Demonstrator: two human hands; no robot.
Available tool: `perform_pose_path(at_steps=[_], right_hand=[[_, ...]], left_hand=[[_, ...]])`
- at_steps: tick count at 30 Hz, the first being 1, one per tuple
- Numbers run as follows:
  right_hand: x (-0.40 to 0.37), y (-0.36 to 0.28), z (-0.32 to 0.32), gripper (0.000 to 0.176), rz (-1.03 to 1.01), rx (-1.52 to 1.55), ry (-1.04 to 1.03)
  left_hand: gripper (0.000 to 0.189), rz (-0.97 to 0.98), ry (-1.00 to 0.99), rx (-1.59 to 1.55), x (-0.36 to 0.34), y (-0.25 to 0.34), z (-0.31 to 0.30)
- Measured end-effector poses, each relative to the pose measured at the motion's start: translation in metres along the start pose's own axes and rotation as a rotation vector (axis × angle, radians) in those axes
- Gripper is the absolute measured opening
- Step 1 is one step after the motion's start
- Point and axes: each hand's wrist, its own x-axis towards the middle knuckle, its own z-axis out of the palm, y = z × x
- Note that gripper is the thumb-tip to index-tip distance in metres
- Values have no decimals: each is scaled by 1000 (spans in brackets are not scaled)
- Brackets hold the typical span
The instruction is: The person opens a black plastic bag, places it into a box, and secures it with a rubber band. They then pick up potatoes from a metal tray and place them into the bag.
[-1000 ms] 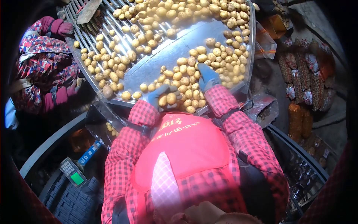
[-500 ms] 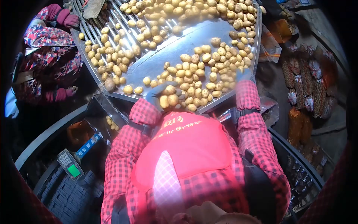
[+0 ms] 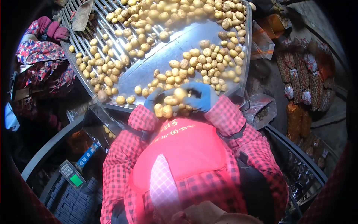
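A handful of small yellow potatoes (image 3: 169, 105) sits at lower centre of the frame, on the near lip of a shiny sheet-metal sorting table (image 3: 147, 71). Two blue-gloved hands hold it there, the left hand (image 3: 154, 98) cupped beneath and the right hand (image 3: 203, 98) curled over the top. The load looks heaped and loosely held. One slack finger could send potatoes over the lip into the dark gap below, where a few stray potatoes (image 3: 107, 129) lie. The loose pile of potatoes (image 3: 209, 61) just beyond the gloves could also roll in and crowd the grip. At upper left, a co-worker's magenta-gloved hand (image 3: 56, 31) rests beside the slatted steel grid (image 3: 102, 9). The fingertips are buried among potatoes, so how firm the hold is cannot be told. The top edge of the frame cuts off the table's far end, and the space beneath the table is lost in shadow.
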Motion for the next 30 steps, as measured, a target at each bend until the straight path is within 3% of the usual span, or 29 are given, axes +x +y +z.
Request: perform_pose_path(at_steps=[2, 4, 5, 6, 7, 8, 9, 13, 16, 18, 20, 22, 23, 27, 29, 30], right_hand=[[7, 2, -15, 41, -127, -99, -70], [39, 15, -57, 42, -33, -103, 280], [69, 73, -100, 35, 9, 172, 514], [70, 55, -123, 40, 151, -142, 698], [80, 80, -173, 42, 273, -643, 706], [80, 55, -185, 47, 418, -1097, 617], [86, 72, -200, 59, 513, -1213, 523], [114, 104, -224, 64, 716, -1275, 417], [114, 97, -240, 58, 563, -1276, 403], [122, 102, -263, 54, 451, -1241, 241], [129, 108, -259, 48, 550, -1224, 225], [124, 105, -244, 46, 478, -1547, 202], [114, 74, -221, 44, 571, -1552, 161], [105, 87, -226, 48, 436, -1514, 216], [113, 75, -232, 54, 496, -1205, 269], [117, 81, -235, 54, 492, -1206, 266]], left_hand=[[65, 12, 58, 55, -3, 0, 10], [61, -89, 91, -48, -8, 4, -14], [59, -96, -234, 5, -3, 3, -24], [59, -93, -233, 2, -6, 4, -23], [54, -49, -87, 16, -11, 4, -21], [50, -3, 60, 26, -16, 4, -19], [44, 80, 9, 137, -19, 5, -19], [63, 87, -17, 121, -11, 18, -27], [44, 113, 17, 308, -4, 27, -26], [37, 122, 35, 435, 0, 31, -23], [35, 117, 43, 494, 0, 29, -15], [41, 402, 251, 1258, -2, 21, -3], [41, 387, 239, 1254, 2, 19, -6], [38, 243, 147, 720, 9, 31, -38], [38, 191, 112, 459, 12, 38, -38], [38, 195, 115, 458, 15, 38, -32]])
